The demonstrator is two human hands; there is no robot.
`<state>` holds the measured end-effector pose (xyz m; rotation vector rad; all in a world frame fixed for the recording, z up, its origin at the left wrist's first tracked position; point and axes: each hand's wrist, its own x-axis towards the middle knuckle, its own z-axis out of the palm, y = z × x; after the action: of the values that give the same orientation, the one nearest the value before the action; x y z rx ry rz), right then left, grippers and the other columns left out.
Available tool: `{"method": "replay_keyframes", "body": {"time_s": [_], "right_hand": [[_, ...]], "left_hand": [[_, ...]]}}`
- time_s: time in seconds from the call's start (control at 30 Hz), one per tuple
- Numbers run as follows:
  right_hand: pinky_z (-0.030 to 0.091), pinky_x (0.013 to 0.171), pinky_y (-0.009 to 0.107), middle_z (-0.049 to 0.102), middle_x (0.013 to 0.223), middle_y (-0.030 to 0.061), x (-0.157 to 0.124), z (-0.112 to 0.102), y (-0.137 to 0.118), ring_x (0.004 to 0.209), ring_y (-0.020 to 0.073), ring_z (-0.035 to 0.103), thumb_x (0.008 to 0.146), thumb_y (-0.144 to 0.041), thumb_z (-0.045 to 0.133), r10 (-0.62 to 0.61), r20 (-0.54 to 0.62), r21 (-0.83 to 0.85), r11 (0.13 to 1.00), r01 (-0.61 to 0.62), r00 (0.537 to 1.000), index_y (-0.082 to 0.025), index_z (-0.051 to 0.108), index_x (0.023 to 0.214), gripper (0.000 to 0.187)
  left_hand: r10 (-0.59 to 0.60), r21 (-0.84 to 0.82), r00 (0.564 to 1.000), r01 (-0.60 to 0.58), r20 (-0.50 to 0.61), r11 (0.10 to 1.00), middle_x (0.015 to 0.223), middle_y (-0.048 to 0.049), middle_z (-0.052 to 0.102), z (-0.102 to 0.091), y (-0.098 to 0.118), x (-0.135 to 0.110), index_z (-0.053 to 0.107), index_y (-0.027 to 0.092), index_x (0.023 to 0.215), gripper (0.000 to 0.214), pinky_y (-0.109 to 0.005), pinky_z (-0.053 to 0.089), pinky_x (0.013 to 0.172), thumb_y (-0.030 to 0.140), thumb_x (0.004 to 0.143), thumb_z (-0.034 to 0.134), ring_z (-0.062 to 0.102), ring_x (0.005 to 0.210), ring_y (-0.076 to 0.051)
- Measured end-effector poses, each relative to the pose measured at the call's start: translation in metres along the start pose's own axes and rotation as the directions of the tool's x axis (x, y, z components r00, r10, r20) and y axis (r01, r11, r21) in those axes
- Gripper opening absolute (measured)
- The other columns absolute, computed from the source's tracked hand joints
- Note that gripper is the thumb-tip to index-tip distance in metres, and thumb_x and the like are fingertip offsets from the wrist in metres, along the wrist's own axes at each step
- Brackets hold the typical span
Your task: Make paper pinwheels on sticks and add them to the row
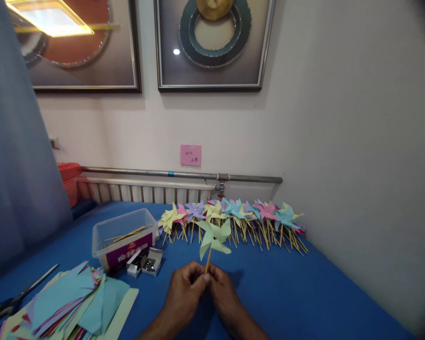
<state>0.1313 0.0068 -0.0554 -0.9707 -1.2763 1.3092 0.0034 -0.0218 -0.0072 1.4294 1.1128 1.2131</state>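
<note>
A pale green paper pinwheel (215, 237) on a thin wooden stick stands upright in front of me, a dark pin at its centre. My left hand (188, 288) pinches the lower part of the stick between thumb and fingers. Against it, my right hand (224, 289) closes on the same stick from the other side. The stick's lower end is hidden by the fingers. Behind the held one lies a long row of finished pinwheels (233, 210) in yellow, pink, purple and blue, their sticks pointing toward me.
Left of my hands stand two small boxes of metal pins (151, 265) and a clear plastic tub (123, 231) with sticks inside. Nearer are stacked coloured paper sheets (67, 300) and black scissors (16, 302). A radiator (145, 192) lines the wall behind the blue table (286, 297).
</note>
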Motion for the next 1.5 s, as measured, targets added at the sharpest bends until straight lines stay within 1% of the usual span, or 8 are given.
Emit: {"method": "replay_keyframes", "body": {"time_s": [0.23, 0.47, 0.63, 0.83, 1.0, 1.23, 1.4, 1.5], "right_hand": [[0.038, 0.058, 0.025, 0.059, 0.064, -0.0011, -0.003, 0.0, -0.004, 0.062, 0.0149, 0.05, 0.07, -0.064, 0.071, -0.037, 0.022, -0.016, 0.999, 0.038, 0.999, -0.019, 0.062, 0.075, 0.046], [0.042, 0.062, 0.027, 0.063, 0.068, 0.0, -0.005, 0.0, -0.006, 0.067, 0.017, 0.055, 0.074, -0.059, 0.071, -0.025, 0.026, -0.023, 0.999, 0.026, 0.999, -0.018, 0.066, 0.079, 0.041], [0.043, 0.064, 0.028, 0.064, 0.068, 0.0005, -0.005, -0.001, -0.005, 0.068, 0.0178, 0.056, 0.073, -0.06, 0.071, -0.039, 0.032, -0.042, 0.998, 0.04, 0.999, -0.018, 0.068, 0.081, 0.042], [0.047, 0.069, 0.031, 0.065, 0.07, 0.0016, -0.005, -0.002, -0.005, 0.071, 0.0194, 0.058, 0.075, -0.058, 0.071, -0.061, 0.044, -0.031, 0.998, 0.062, 0.997, -0.018, 0.069, 0.083, 0.041], [0.044, 0.064, 0.029, 0.063, 0.068, 0.0008, -0.006, -0.003, -0.007, 0.067, 0.018, 0.056, 0.074, -0.06, 0.072, -0.046, 0.05, -0.034, 0.998, 0.048, 0.998, -0.019, 0.067, 0.08, 0.042], [0.043, 0.064, 0.028, 0.063, 0.067, 0.0005, -0.003, -0.003, -0.001, 0.068, 0.0181, 0.055, 0.073, -0.059, 0.071, -0.062, 0.027, -0.036, 0.997, 0.063, 0.998, -0.02, 0.065, 0.077, 0.04], [0.039, 0.056, 0.026, 0.058, 0.061, -0.0021, 0.002, -0.003, 0.005, 0.057, 0.0138, 0.05, 0.074, -0.062, 0.07, -0.025, -0.011, -0.021, 0.999, 0.025, 1.0, -0.02, 0.061, 0.073, 0.043], [0.037, 0.054, 0.025, 0.055, 0.056, -0.0037, 0.003, -0.003, 0.006, 0.052, 0.0125, 0.047, 0.079, -0.066, 0.064, -0.048, -0.051, -0.009, 0.999, 0.048, 0.998, -0.02, 0.058, 0.072, 0.046]], "left_hand": [[0.009, -0.007, 1.0, -0.009, -0.003, 1.0, 0.06, 0.0015, 0.056, 0.0, 0.003, 0.0, 0.061, 0.016, 0.068, 0.017, -0.024, 0.036, 0.059, 0.031, 0.076, 0.064, 0.049, 0.059, -0.012], [-0.008, -0.033, 1.0, 0.007, -0.023, 0.999, 0.058, 0.002, 0.055, 0.0, 0.006, -0.001, 0.06, 0.017, 0.066, 0.019, -0.024, 0.035, 0.057, 0.033, 0.073, 0.066, 0.048, 0.057, -0.012], [-0.008, -0.037, 1.0, 0.007, -0.023, 0.999, 0.058, 0.0016, 0.054, 0.0, 0.006, -0.001, 0.06, 0.017, 0.064, 0.021, -0.024, 0.034, 0.056, 0.033, 0.073, 0.068, 0.047, 0.057, -0.012], [-0.012, -0.008, 1.0, 0.012, -0.01, 1.0, 0.059, 0.0017, 0.055, 0.0, 0.002, 0.002, 0.061, 0.016, 0.067, 0.017, -0.024, 0.035, 0.056, 0.031, 0.075, 0.065, 0.047, 0.057, -0.012], [-0.014, -0.002, 1.0, 0.014, -0.013, 1.0, 0.059, 0.0021, 0.055, 0.0, 0.0, 0.003, 0.059, 0.016, 0.067, 0.016, -0.024, 0.035, 0.056, 0.029, 0.075, 0.064, 0.047, 0.058, -0.012], [-0.008, 0.005, 1.0, 0.008, -0.012, 1.0, 0.058, 0.0024, 0.054, -0.001, 0.003, 0.002, 0.059, 0.017, 0.066, 0.017, -0.024, 0.034, 0.056, 0.03, 0.074, 0.065, 0.047, 0.057, -0.012], [0.008, -0.016, 1.0, -0.008, 0.009, 1.0, 0.059, 0.0013, 0.056, -0.001, 0.002, 0.002, 0.059, 0.017, 0.069, 0.02, -0.025, 0.036, 0.057, 0.034, 0.078, 0.061, 0.05, 0.057, -0.013], [0.001, 0.025, 1.0, -0.001, -0.023, 1.0, 0.059, 0.0006, 0.057, -0.003, 0.0, 0.004, 0.06, 0.016, 0.069, 0.021, -0.025, 0.035, 0.057, 0.034, 0.079, 0.058, 0.05, 0.056, -0.013]]}}
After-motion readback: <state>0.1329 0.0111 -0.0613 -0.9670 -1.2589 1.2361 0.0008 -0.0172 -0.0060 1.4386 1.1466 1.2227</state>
